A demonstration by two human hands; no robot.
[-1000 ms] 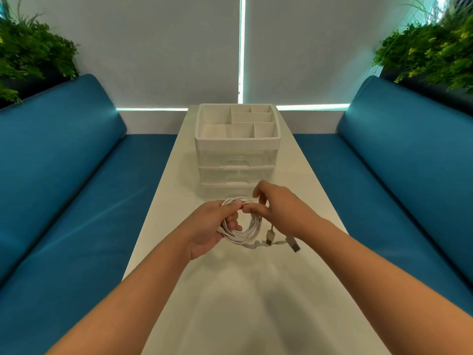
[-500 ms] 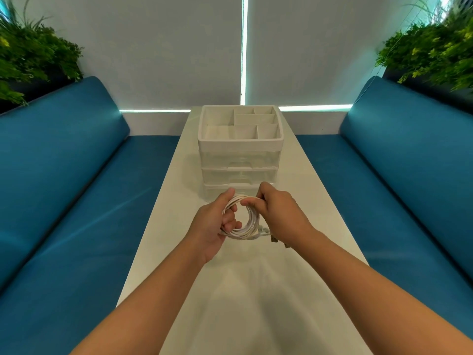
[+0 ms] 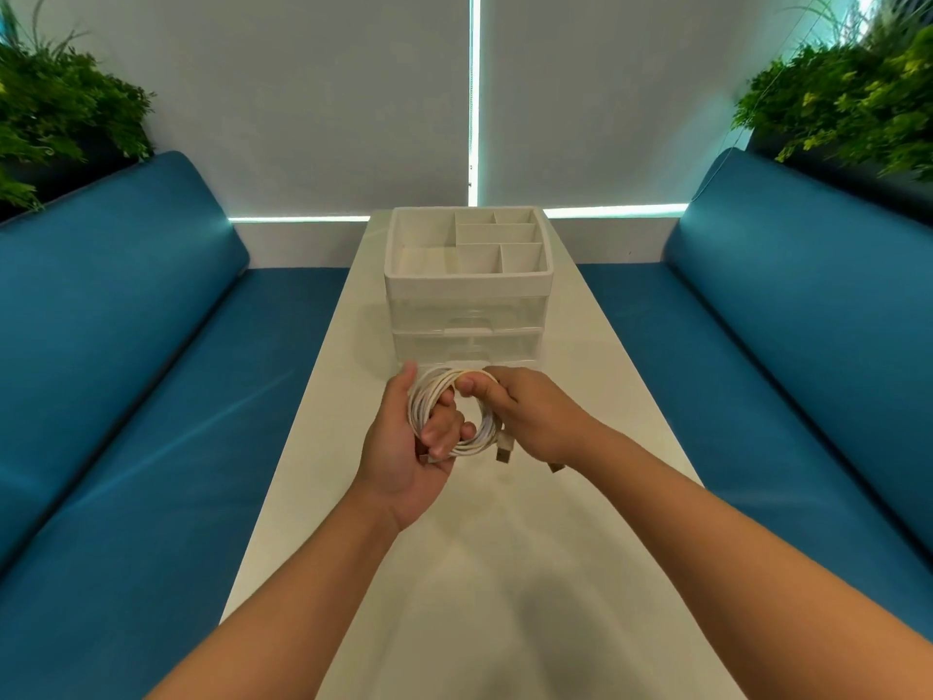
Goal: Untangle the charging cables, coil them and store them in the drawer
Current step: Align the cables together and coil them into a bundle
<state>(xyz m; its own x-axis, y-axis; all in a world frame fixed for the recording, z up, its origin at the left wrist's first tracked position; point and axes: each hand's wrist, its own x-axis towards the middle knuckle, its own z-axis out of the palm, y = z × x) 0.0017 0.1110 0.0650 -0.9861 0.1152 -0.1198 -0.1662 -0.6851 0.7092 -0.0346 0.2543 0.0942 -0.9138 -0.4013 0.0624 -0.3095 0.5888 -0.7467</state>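
A coil of white charging cables (image 3: 485, 430) is held above the white table (image 3: 505, 573), just in front of the drawer unit. My left hand (image 3: 404, 447) grips the coil's left side, with fingers through the loop. My right hand (image 3: 530, 416) pinches the top right of the coil between thumb and fingers. Plug ends (image 3: 503, 453) hang below the right side. The drawer unit (image 3: 467, 315) is white with clear drawers, both shut, and a divided tray on top.
Blue cushioned benches (image 3: 151, 396) run along both sides of the narrow table. Green plants (image 3: 60, 118) stand behind each bench back. A grey blind covers the window behind the drawer unit.
Both hands have carried the coil forward, closer to the drawer unit. The left hand has turned palm up with fingers through the loop, and the dangling plug ends are drawn in nearer the coil.
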